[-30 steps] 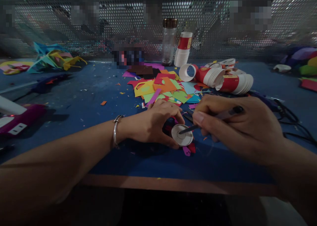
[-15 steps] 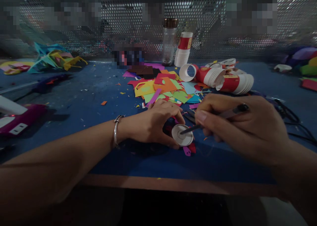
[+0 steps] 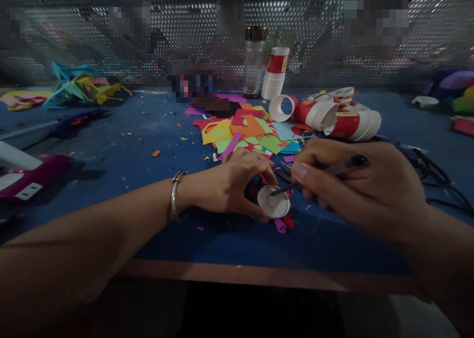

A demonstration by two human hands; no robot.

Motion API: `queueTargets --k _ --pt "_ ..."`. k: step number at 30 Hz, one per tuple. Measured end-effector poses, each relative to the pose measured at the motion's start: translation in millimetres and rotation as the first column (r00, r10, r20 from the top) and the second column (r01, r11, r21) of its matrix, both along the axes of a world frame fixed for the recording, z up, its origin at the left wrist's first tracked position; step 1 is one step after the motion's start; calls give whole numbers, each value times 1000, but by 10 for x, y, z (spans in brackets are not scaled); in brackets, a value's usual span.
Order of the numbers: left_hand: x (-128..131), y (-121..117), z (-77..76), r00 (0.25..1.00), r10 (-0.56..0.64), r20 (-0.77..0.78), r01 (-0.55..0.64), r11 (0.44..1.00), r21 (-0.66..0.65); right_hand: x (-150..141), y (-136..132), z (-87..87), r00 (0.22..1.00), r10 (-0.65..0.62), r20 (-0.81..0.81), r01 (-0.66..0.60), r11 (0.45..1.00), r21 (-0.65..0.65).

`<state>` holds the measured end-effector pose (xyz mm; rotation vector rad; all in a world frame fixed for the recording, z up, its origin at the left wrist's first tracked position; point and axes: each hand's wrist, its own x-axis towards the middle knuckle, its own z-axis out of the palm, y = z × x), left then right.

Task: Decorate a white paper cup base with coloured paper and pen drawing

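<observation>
My left hand (image 3: pixel 242 185) is curled around a paper cup (image 3: pixel 274 208), thumb below and fingers above. The cup's round white base, with a raised rim, faces me, and a small pen-drawn loop shows on it. Most of the cup's side is hidden by my fingers. In my right hand (image 3: pixel 363 190) is a pen (image 3: pixel 338 167), pinched between thumb and fingers, its tip at the upper part of the base. Purple (image 3: pixel 280 226) and red paper pieces stick out just below the cup; whether they are attached I cannot tell.
Coloured paper scraps (image 3: pixel 244 130) lie in a heap beyond my hands. Paper cups (image 3: pixel 351 124) lie on their sides at the right, and a cup stack (image 3: pixel 276 73) stands beside a glass bottle (image 3: pixel 255 63). A purple-and-white device (image 3: pixel 33 177) sits left; black cables (image 3: pixel 437 172) lie right.
The pen tip has shifted slightly up on the cup's base, and the drawn line there now looks like a more closed loop. My left hand keeps its hold on the cup.
</observation>
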<state>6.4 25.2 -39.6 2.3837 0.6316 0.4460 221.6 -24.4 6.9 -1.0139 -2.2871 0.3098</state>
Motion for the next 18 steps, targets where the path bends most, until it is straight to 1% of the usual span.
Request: queueTargets --k 3,7,18 --pt "-4 4 -12 1000 -9 3 9 1000 13 -3 -5 4 1000 2 -2 -2 1000 -16" --pt "-9 5 -25 1000 -19 0 19 999 31 1 -13 10 999 49 -23 -49 999 -13" --pt "-4 5 13 1000 -15 -21 15 1000 7 -4 -39 27 997 74 -21 -75 995 -71"
